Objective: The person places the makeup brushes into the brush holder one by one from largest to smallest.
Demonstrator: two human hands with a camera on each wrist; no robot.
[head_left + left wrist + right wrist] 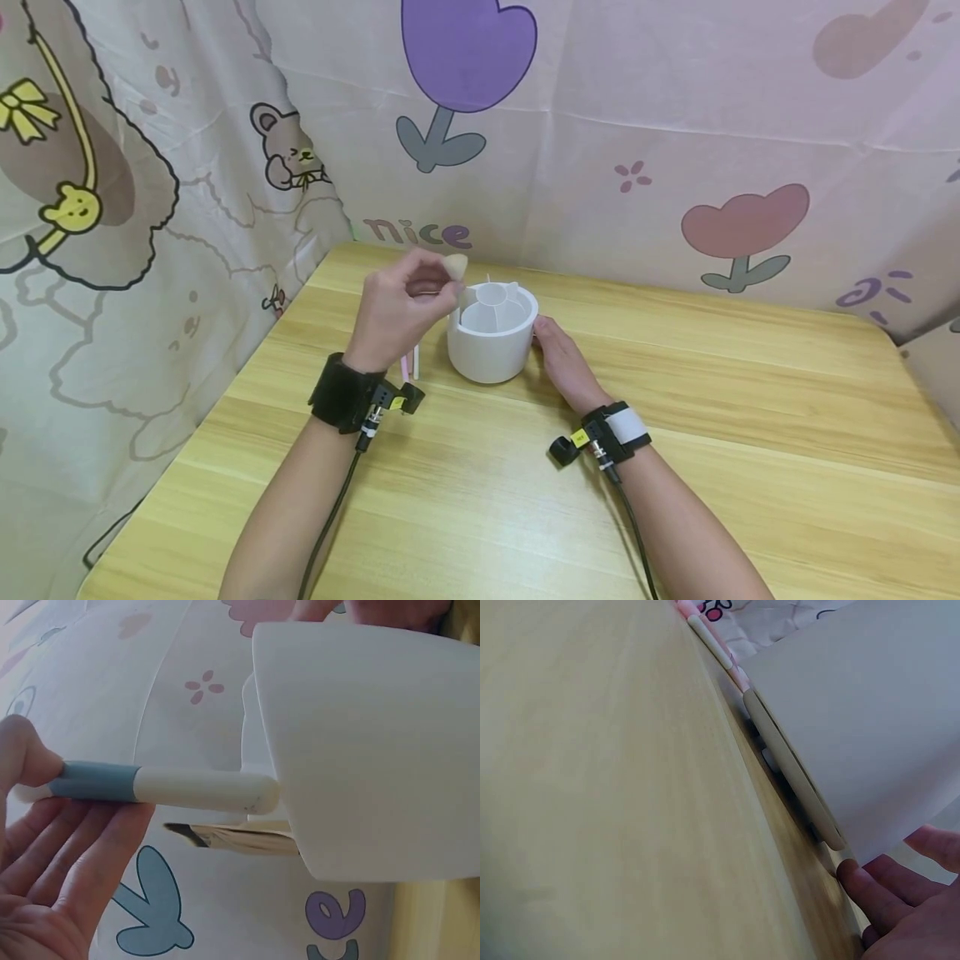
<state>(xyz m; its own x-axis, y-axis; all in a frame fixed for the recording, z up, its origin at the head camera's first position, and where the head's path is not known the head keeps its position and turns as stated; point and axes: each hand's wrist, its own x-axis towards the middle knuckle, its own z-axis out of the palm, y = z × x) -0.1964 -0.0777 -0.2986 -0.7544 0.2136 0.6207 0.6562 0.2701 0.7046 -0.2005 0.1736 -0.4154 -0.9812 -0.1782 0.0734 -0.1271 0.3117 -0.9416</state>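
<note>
A white round holder (491, 354) with inner compartments stands on the table. Above its left side, my left hand (401, 304) pinches a makeup brush (454, 266) with a pale head. In the left wrist view, the brush's white handle (206, 790) and blue band (94, 781) extend toward the holder's rim; whether the handle tip touches it I cannot tell. A thin brown item with a dark tip (240, 838) sticks out of the holder. My right hand (562, 362) rests against the holder's right side, its fingertips (855, 876) by the base.
On the wooden table (480, 483), thin pink and white sticks (410, 364) lie left of the holder, partly hidden by my left hand. A patterned cloth (585, 125) hangs behind the table and along its left side.
</note>
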